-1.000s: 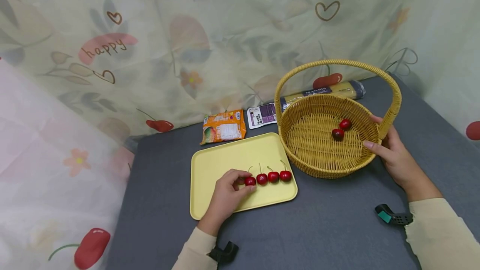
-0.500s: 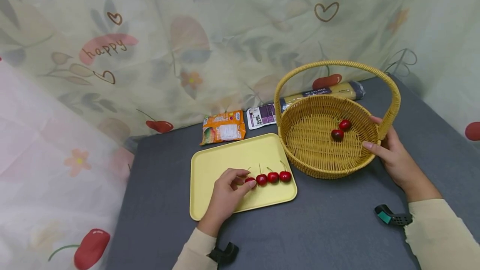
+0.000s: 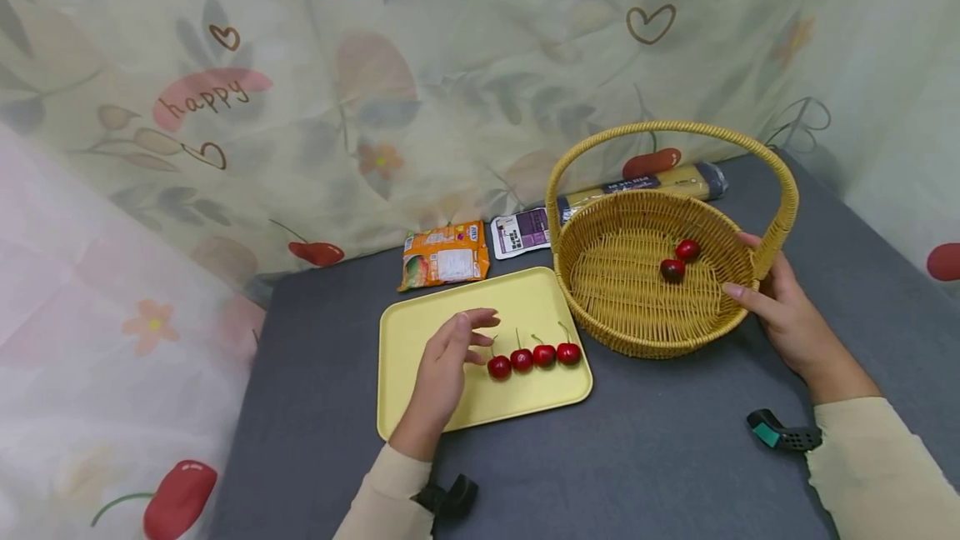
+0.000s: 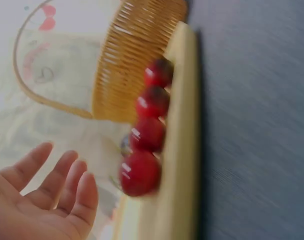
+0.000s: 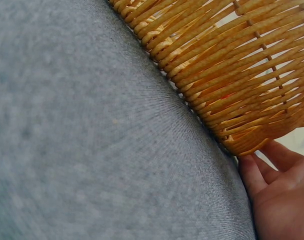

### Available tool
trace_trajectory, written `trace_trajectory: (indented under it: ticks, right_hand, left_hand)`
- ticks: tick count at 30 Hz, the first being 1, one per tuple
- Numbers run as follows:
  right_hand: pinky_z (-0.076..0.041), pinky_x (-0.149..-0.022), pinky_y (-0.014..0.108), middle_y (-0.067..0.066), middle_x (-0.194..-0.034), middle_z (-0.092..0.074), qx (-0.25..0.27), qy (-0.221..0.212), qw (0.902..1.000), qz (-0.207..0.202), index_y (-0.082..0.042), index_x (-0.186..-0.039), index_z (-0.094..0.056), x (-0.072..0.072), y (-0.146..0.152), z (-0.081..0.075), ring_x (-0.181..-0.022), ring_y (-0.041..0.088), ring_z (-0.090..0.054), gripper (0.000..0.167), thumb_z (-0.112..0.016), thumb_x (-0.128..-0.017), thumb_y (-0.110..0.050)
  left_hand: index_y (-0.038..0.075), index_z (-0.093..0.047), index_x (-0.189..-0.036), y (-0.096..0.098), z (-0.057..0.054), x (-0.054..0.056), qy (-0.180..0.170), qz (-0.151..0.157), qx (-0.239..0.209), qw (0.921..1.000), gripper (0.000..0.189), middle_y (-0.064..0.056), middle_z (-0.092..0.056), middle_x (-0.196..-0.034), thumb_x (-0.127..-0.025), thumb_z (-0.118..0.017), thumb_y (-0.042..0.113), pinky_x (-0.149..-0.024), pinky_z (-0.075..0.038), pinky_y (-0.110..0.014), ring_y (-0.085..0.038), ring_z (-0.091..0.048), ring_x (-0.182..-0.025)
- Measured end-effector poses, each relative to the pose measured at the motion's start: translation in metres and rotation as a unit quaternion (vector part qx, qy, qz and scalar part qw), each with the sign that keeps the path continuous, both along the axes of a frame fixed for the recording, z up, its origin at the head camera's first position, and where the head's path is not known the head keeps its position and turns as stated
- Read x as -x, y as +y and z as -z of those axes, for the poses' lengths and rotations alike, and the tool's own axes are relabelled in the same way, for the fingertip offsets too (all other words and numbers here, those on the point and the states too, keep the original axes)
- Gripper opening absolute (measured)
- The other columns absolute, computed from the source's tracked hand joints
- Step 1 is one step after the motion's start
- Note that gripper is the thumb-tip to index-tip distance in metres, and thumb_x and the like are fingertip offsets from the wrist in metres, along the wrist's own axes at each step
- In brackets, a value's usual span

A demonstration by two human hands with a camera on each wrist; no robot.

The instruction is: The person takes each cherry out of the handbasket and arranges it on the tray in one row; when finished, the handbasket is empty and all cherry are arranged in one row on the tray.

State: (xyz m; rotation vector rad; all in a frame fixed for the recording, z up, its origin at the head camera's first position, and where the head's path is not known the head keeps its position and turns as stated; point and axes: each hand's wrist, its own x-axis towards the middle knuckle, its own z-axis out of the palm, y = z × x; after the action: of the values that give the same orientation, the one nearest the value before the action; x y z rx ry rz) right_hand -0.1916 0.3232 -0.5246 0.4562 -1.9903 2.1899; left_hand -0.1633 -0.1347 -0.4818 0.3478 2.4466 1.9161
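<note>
Cherries (image 3: pixel 521 360): four sat on tray (image 3: pixel 405 340); two more, hidden from left wrist view, lay in basket (image 3: pixel 618 286) right of tray. Left hand (image 3: pixel 442 369) hovered over tray, fingers loosely spread; right hand (image 3: pixel 787 322) pinched basket.

The brown word "happy" appears twice on the patterned wall cloth (image 3: pixel 480 48): at ten o'clock in the head view, across a pink patch (image 3: pixel 212 88), and between one and two o'clock, at the upper edge. Lettering on the orange packet (image 3: pixel 444 257) and purple-and-white packet (image 3: pixel 521 233), near centre, and the long packet (image 3: pixel 641 184), between two and three o'clock, is illegible.
</note>
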Motion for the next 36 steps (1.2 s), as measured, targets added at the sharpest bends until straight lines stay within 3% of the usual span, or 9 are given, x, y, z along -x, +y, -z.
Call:
trace_trajectory:
  ticks: [7,11,16,24,31,36]
  right_hand:
    - [-0.043,-0.099,0.017,0.014,-0.158,-0.035,-0.004,-0.003,1.0,0.002,-0.014,-0.171,-0.027,-0.001,-0.001,-0.002,-0.137,0.02,-0.047,0.073,-0.053,-0.108,0.011]
    - [-0.042,-0.1,0.017,0.016,-0.161,-0.031,-0.011,-0.01,0.9999,0.003,-0.015,-0.172,-0.026,0.0,-0.002,-0.002,-0.139,0.02,-0.045,0.074,-0.053,-0.108,0.009]
    - [-0.041,-0.1,0.016,0.017,-0.162,-0.029,-0.016,-0.012,0.9998,0.009,-0.015,-0.172,-0.026,0.0,-0.001,-0.002,-0.139,0.02,-0.044,0.074,-0.054,-0.108,0.009]
    - [-0.041,-0.1,0.017,0.016,-0.161,-0.031,-0.013,-0.009,0.9998,0.008,-0.014,-0.172,-0.027,0.0,0.0,-0.001,-0.139,0.02,-0.045,0.073,-0.054,-0.108,0.009]
    - [-0.042,-0.1,0.018,0.017,-0.163,-0.03,-0.012,-0.006,0.9999,0.004,-0.015,-0.172,-0.027,0.0,-0.001,0.001,-0.139,0.02,-0.045,0.073,-0.054,-0.108,0.01]
    - [-0.042,-0.1,0.018,0.017,-0.161,-0.031,-0.009,-0.004,0.9999,0.007,-0.014,-0.171,-0.028,0.0,-0.001,0.0,-0.139,0.021,-0.045,0.073,-0.054,-0.107,0.01]
  left_hand:
    - [0.006,-0.061,-0.152,0.021,-0.033,0.012,0.017,0.08,-0.05,0.9954,0.066,-0.009,-0.068,-0.141,-0.119,-0.025,0.051,-0.089,-0.058,-0.044,-0.035,-0.064,-0.118]
    - [0.007,-0.062,-0.152,0.037,-0.045,0.019,0.023,0.106,-0.061,0.9922,0.066,-0.01,-0.068,-0.14,-0.119,-0.024,0.051,-0.088,-0.058,-0.043,-0.034,-0.065,-0.118]
    - [0.006,-0.058,-0.154,0.063,-0.055,0.028,0.021,0.144,-0.063,0.9874,0.076,-0.014,-0.067,-0.141,-0.116,-0.023,0.061,-0.088,-0.058,-0.045,-0.036,-0.065,-0.118]
    - [0.008,-0.056,-0.156,0.103,-0.062,0.046,0.002,0.184,-0.056,0.9814,0.076,-0.011,-0.067,-0.142,-0.115,-0.023,0.063,-0.091,-0.06,-0.042,-0.031,-0.067,-0.122]
    - [0.008,-0.057,-0.156,0.135,-0.061,0.067,-0.039,0.195,-0.089,0.9759,0.075,-0.01,-0.069,-0.141,-0.117,-0.02,0.06,-0.096,-0.057,-0.057,-0.026,-0.069,-0.119]
    - [0.01,-0.055,-0.158,0.157,-0.057,0.078,-0.05,0.195,-0.077,0.9765,0.075,-0.014,-0.068,-0.143,-0.116,-0.021,0.062,-0.092,-0.061,-0.046,-0.024,-0.071,-0.116]
